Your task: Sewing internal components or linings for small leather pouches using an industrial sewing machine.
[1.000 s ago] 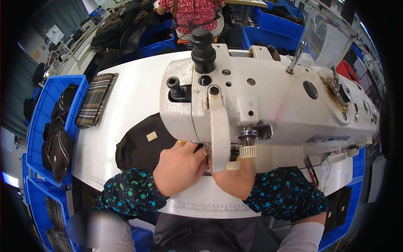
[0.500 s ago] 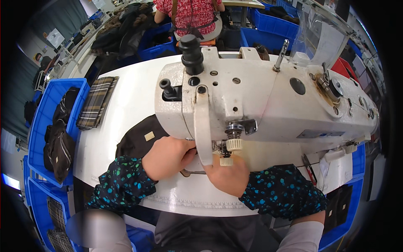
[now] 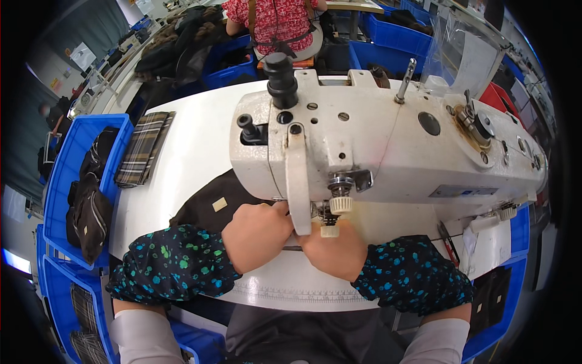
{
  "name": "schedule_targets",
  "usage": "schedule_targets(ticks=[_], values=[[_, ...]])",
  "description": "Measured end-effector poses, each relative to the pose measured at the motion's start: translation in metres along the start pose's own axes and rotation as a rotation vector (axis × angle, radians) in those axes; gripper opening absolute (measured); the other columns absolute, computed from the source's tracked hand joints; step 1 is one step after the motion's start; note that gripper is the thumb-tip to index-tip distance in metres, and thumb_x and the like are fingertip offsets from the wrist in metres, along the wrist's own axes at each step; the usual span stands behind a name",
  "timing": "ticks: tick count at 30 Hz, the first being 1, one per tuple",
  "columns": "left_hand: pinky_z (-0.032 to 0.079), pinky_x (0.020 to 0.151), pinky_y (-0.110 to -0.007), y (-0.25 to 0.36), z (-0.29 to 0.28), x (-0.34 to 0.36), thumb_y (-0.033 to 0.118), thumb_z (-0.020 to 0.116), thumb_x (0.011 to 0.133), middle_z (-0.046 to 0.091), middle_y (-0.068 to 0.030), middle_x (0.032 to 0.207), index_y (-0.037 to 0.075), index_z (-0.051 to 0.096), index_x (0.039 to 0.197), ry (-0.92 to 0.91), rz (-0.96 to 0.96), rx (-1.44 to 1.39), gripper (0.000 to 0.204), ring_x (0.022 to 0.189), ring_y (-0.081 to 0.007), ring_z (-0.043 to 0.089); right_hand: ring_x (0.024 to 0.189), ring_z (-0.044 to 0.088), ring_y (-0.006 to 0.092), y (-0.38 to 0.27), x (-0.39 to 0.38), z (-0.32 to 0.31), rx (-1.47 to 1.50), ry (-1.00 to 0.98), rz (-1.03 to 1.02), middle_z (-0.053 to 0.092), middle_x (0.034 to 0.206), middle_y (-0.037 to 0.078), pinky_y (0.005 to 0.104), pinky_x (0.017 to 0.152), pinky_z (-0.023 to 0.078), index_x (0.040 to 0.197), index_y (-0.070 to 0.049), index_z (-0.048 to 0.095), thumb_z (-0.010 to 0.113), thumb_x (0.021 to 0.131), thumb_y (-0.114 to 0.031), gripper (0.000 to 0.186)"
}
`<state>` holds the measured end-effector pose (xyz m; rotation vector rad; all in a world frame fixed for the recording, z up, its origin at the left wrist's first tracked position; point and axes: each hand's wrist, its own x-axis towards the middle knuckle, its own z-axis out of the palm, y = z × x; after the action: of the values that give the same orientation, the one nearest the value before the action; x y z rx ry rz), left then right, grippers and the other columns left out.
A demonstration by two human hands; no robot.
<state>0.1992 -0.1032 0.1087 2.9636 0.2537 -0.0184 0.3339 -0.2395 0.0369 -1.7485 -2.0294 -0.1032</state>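
Note:
A white sewing machine spans the middle, its head over the white table. Under the needle area lies a dark brown fabric piece with a small beige patch, spreading out to the left. My left hand is closed on the near edge of this fabric, knuckles up, just left of the presser area. My right hand is closed beside the needle, its fingers partly hidden behind the machine's white lever and knobs. A narrow strip of the fabric shows between both hands. The needle and stitch point are hidden.
Folded plaid cloth lies at the table's left. Beside it, a blue bin holds dark pouch-like pieces; a lower bin holds plaid ones. Snips lie right of my right hand. A person in red sits beyond the machine.
My left hand has shifted right, closer to the right hand and needle, and its forearm has come further into view. The fabric's near edge between the hands shows less.

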Motion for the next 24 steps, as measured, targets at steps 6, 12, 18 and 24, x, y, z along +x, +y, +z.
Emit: schedule_targets(ticks=[6, 12, 18, 24], values=[[0.056, 0.060, -0.043, -0.003, -0.002, 0.002, 0.015, 0.065, 0.077, 0.067, -0.0122, 0.084, 0.004, 0.070, 0.079, 0.055, 0.037, -0.002, 0.013, 0.070, -0.0326, 0.069, 0.055, 0.064, 0.0272, -0.003, 0.002, -0.010, -0.012, 0.021, -0.010, 0.058, 0.060, 0.007, 0.0417, 0.049, 0.051, 0.089, -0.008, 0.070, 0.063, 0.076, -0.013, 0.016], [0.056, 0.063, -0.044, 0.000, -0.008, 0.004, 0.017, 0.065, 0.079, 0.069, -0.0148, 0.079, 0.003, 0.070, 0.085, 0.058, -0.010, -0.031, 0.016, 0.071, -0.0352, 0.069, 0.055, 0.064, 0.0249, 0.002, 0.000, -0.007, -0.032, 0.036, -0.017, 0.058, 0.061, 0.006, 0.0392, 0.048, 0.051, 0.087, -0.008, 0.069, 0.063, 0.074, -0.013, 0.015], [0.057, 0.063, -0.039, -0.026, -0.023, -0.004, 0.017, 0.060, 0.093, 0.068, -0.0175, 0.077, 0.004, 0.066, 0.098, 0.071, -0.057, -0.282, 0.015, 0.070, -0.0296, 0.070, 0.051, 0.060, 0.0233, 0.004, 0.001, -0.005, -0.114, 0.052, -0.019, 0.056, 0.061, 0.006, 0.0374, 0.045, 0.049, 0.091, -0.008, 0.070, 0.063, 0.075, -0.013, 0.018], [0.054, 0.062, -0.023, -0.052, -0.010, -0.025, 0.019, 0.056, 0.102, 0.061, 0.0003, 0.084, 0.006, 0.059, 0.105, -0.381, -0.661, -1.154, 0.014, 0.074, -0.0071, 0.061, 0.051, 0.060, 0.0216, 0.013, 0.000, 0.008, -0.036, 0.054, -0.054, 0.058, 0.065, 0.006, 0.0368, 0.044, 0.047, 0.108, -0.010, 0.071, 0.063, 0.081, -0.014, 0.028]])
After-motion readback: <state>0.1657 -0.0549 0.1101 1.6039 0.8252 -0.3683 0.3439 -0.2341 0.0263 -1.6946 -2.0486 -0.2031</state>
